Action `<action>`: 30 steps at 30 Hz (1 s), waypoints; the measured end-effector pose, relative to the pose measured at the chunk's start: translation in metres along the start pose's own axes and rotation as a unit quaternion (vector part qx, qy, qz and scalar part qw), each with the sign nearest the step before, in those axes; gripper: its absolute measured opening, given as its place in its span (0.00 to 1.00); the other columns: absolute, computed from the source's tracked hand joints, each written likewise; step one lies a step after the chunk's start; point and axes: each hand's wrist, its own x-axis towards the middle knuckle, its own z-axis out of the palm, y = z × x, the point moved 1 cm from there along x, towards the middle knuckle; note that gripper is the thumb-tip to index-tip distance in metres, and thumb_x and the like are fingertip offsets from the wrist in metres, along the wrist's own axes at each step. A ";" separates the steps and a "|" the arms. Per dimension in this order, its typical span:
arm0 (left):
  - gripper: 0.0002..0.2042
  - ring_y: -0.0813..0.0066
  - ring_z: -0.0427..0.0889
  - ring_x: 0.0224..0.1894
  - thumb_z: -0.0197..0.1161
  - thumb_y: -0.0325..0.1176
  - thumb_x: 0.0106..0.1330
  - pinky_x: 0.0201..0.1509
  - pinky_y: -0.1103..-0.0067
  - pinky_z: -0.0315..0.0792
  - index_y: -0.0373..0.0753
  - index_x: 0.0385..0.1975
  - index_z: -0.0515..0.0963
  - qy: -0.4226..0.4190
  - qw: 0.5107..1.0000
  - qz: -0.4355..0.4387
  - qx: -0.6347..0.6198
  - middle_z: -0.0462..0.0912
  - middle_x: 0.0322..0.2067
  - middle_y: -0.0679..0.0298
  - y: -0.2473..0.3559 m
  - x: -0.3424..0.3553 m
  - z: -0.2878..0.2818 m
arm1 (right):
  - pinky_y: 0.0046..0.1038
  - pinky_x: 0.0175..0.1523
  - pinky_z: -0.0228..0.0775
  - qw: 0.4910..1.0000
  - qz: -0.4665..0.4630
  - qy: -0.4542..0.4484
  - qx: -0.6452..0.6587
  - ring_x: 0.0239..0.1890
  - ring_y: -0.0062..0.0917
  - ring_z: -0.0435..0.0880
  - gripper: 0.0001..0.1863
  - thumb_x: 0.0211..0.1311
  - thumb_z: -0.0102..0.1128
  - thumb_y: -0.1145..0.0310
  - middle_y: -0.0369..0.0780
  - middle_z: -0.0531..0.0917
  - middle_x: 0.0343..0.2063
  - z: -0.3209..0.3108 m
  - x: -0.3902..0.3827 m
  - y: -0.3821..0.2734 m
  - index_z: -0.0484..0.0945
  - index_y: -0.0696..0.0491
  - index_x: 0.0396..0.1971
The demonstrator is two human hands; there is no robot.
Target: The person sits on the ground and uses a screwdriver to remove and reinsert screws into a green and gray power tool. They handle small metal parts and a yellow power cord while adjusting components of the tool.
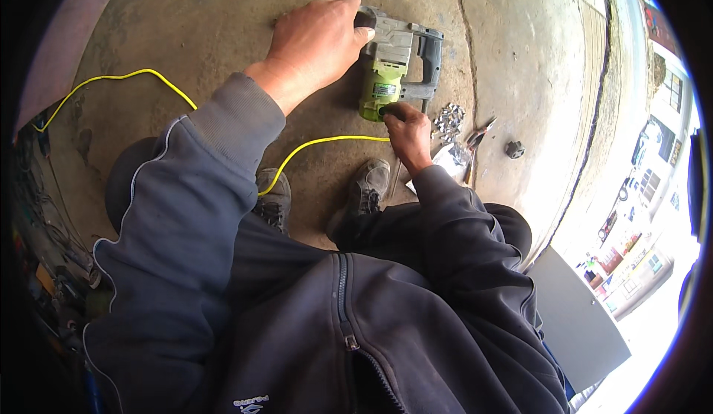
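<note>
A grey and green power tool point(385, 80) with a black D-shaped handle lies on the concrete floor. My left hand point(316, 43) is wrapped round its grey front end at the upper left. My right hand point(407, 133) has its fingers closed at a small black part on the bottom of the green housing; whether that part is loose or attached I cannot tell. A yellow cord point(323, 140) runs across the floor toward my right hand. Beside that hand lie a pile of small metal pieces point(448, 121), pliers point(480, 133) and a clear plastic bag point(451, 158).
My grey shoes point(371, 180) are below the tool. A small dark block point(515, 149) lies to the right on the concrete floor point(208, 20). Dark cables and clutter point(52, 213) line the left edge. A grey panel point(575, 325) is at lower right, beside a bright outdoor area.
</note>
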 end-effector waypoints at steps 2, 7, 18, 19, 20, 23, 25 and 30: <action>0.16 0.41 0.90 0.48 0.67 0.45 0.74 0.52 0.51 0.83 0.36 0.43 0.81 0.014 1.000 0.008 -0.006 0.90 0.44 0.49 -0.001 -0.001 0.001 | 0.37 0.54 0.84 1.000 -0.013 0.002 -0.008 0.43 0.42 0.94 0.13 0.62 0.67 0.72 0.51 0.92 0.40 0.003 0.001 0.004 0.93 0.57 0.44; 0.26 0.42 0.89 0.54 0.68 0.46 0.75 0.58 0.54 0.82 0.34 0.64 0.81 -0.031 0.999 -0.015 0.003 0.90 0.50 0.44 0.003 0.001 -0.002 | 0.40 0.54 0.84 0.999 -0.025 0.001 -0.039 0.43 0.46 0.93 0.12 0.62 0.66 0.70 0.52 0.92 0.39 0.003 0.002 0.006 0.93 0.56 0.42; 0.26 0.42 0.89 0.54 0.69 0.47 0.74 0.58 0.53 0.82 0.34 0.64 0.81 -0.054 0.998 -0.027 0.002 0.90 0.49 0.44 0.005 0.004 -0.007 | 0.40 0.51 0.85 0.997 0.006 0.038 -0.074 0.43 0.46 0.94 0.10 0.64 0.69 0.71 0.53 0.92 0.39 0.000 0.000 -0.014 0.87 0.61 0.40; 0.26 0.42 0.89 0.54 0.69 0.47 0.75 0.58 0.53 0.82 0.34 0.64 0.81 -0.056 0.998 -0.029 0.001 0.90 0.49 0.43 0.005 0.004 -0.007 | 0.39 0.51 0.85 0.997 0.008 0.034 -0.070 0.43 0.46 0.94 0.10 0.64 0.70 0.71 0.53 0.92 0.39 0.000 0.000 -0.014 0.87 0.61 0.40; 0.26 0.42 0.89 0.54 0.69 0.47 0.75 0.58 0.53 0.82 0.34 0.64 0.81 -0.053 0.998 -0.028 0.003 0.90 0.49 0.43 0.005 0.004 -0.006 | 0.39 0.51 0.85 0.997 0.009 0.030 -0.065 0.43 0.46 0.94 0.10 0.64 0.70 0.71 0.53 0.92 0.39 0.000 -0.001 -0.012 0.87 0.61 0.40; 0.26 0.41 0.89 0.54 0.69 0.47 0.75 0.59 0.54 0.82 0.35 0.65 0.81 -0.047 0.998 -0.028 0.004 0.90 0.49 0.43 0.004 0.003 -0.005 | 0.40 0.50 0.85 0.998 0.006 0.028 -0.062 0.43 0.46 0.94 0.10 0.64 0.71 0.70 0.53 0.92 0.39 0.001 -0.001 -0.009 0.87 0.61 0.39; 0.27 0.41 0.89 0.54 0.69 0.47 0.75 0.59 0.54 0.82 0.35 0.65 0.81 -0.048 0.998 -0.028 -0.003 0.90 0.49 0.43 0.003 0.002 -0.005 | 0.38 0.51 0.85 0.997 0.006 0.028 -0.065 0.42 0.43 0.95 0.11 0.64 0.72 0.69 0.52 0.93 0.39 0.002 -0.001 -0.008 0.87 0.61 0.40; 0.27 0.41 0.89 0.54 0.69 0.47 0.75 0.59 0.53 0.82 0.35 0.66 0.81 -0.050 0.998 -0.029 0.004 0.91 0.49 0.43 0.004 0.003 -0.005 | 0.41 0.49 0.85 0.998 -0.009 0.034 -0.052 0.41 0.46 0.94 0.10 0.65 0.71 0.69 0.53 0.92 0.38 0.003 -0.001 -0.006 0.87 0.60 0.40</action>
